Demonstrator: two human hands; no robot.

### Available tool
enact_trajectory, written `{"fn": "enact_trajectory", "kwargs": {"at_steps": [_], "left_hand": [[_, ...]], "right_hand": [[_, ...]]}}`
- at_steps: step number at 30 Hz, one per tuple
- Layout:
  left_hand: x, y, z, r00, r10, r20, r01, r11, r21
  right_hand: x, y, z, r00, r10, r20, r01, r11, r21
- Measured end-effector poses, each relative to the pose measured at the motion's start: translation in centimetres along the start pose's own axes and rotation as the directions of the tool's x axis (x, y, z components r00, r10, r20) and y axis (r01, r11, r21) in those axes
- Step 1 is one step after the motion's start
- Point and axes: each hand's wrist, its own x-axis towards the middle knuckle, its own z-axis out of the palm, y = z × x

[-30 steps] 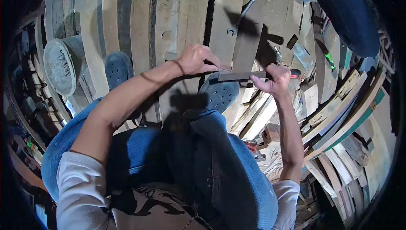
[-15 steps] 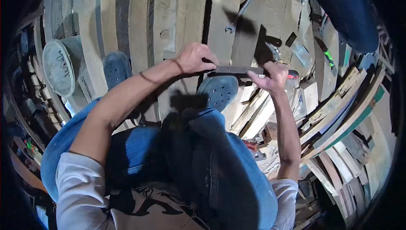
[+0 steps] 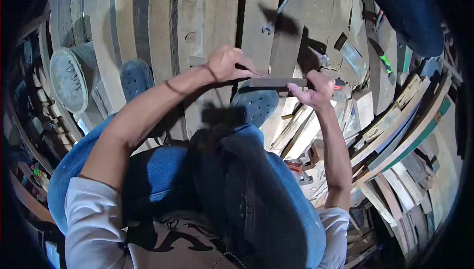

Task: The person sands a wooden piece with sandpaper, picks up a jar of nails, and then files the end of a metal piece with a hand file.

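My right hand [image 3: 319, 90] is closed around a flat file [image 3: 276, 82] near its red and black handle [image 3: 339, 84], thumb along the blade. The file lies roughly level in the view, its dark blade pointing left above a blue clog [image 3: 255, 106]. My left hand [image 3: 228, 64] pinches a thin, pointed brownish strip [image 3: 259, 75] between thumb and forefinger. That strip is at the file's upper edge, close to its left end; I cannot tell what it is.
A wrench [image 3: 280, 10] lies on the plank floor [image 3: 190, 12] ahead. A bucket [image 3: 66, 81] stands at left beside another clog [image 3: 136, 79]. A green-handled tool [image 3: 385, 63] lies at right, above stacked wood strips [image 3: 395, 116]. Cut wood pieces [image 3: 301, 130] lie below my right hand.
The pinched strip now shows beyond my left fingertips, over the file's end. Both hands stay almost in place, and the view has shifted slightly.
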Motion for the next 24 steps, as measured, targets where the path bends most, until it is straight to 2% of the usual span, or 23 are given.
{"fn": "enact_trajectory", "kwargs": {"at_steps": [2, 4, 5, 6, 8, 9, 12, 13, 15, 17, 19, 20, 21, 24], "left_hand": [[0.5, 0.2, -0.4, 1.0, 0.03, -0.008, -0.03, 0.999, -0.023], [0.4, 0.0, -0.1, 0.999, 0.045, -0.006, -0.045, 0.999, -0.017], [0.5, -0.3, -0.1, 0.998, 0.058, -0.006, -0.058, 0.998, -0.001], [0.5, 0.1, -0.3, 0.999, -0.034, 0.028, 0.034, 0.999, -0.005], [0.4, 0.4, -0.5, 0.999, -0.031, 0.014, 0.031, 1.0, 0.001], [0.4, 0.3, -0.3, 1.0, -0.007, 0.006, 0.007, 1.0, 0.001], [0.4, -0.4, 0.2, 0.999, 0.053, -0.007, -0.053, 0.998, -0.023], [0.5, -0.6, 0.2, 0.997, 0.072, -0.013, -0.072, 0.997, -0.018], [0.4, -0.6, -0.2, 1.0, 0.002, -0.01, -0.002, 1.0, 0.016], [0.5, 0.2, -0.4, 0.999, 0.039, -0.001, -0.039, 0.999, -0.027], [0.4, 0.0, -0.1, 0.999, 0.036, 0.024, -0.036, 0.999, 0.0], [0.2, 0.0, -0.1, 1.0, 0.008, 0.024, -0.007, 1.0, -0.015], [0.5, -0.1, -0.4, 1.0, -0.025, 0.016, 0.025, 0.999, -0.022], [0.3, -0.2, -0.5, 0.998, 0.052, 0.03, -0.05, 0.997, -0.052]], "right_hand": [[0.4, 0.2, -0.3, 0.999, -0.033, 0.002, 0.033, 0.999, 0.032], [-0.4, 0.2, 0.1, 0.991, 0.069, 0.118, -0.052, 0.988, -0.146], [-0.6, 0.4, -0.1, 0.991, 0.068, 0.119, -0.049, 0.987, -0.151], [-0.4, 0.8, -0.3, 0.998, 0.042, 0.056, -0.033, 0.989, -0.147], [-0.5, 1.2, 0.0, 0.998, 0.009, -0.063, -0.012, 0.999, -0.044], [-0.5, 1.2, -0.1, 0.999, 0.026, -0.045, -0.025, 0.999, 0.029], [-0.5, 0.8, 0.4, 0.989, 0.032, 0.146, -0.005, 0.982, -0.187], [-0.5, 0.7, 0.2, 0.989, 0.03, 0.144, -0.001, 0.981, -0.194], [-0.1, 0.4, 0.5, 0.997, 0.073, 0.022, -0.071, 0.994, -0.085], [-0.2, 0.3, 0.3, 0.997, 0.036, 0.069, -0.037, 0.999, 0.016], [-0.7, 0.7, 1.4, 0.986, 0.049, 0.158, -0.025, 0.988, -0.151], [-0.8, 1.2, 1.6, 0.986, 0.078, 0.15, -0.051, 0.983, -0.177], [-0.1, 1.3, 1.1, 0.987, 0.065, 0.146, -0.038, 0.983, -0.182], [-0.4, 0.1, 1.2, 0.997, 0.053, 0.065, -0.045, 0.992, -0.118]]}}
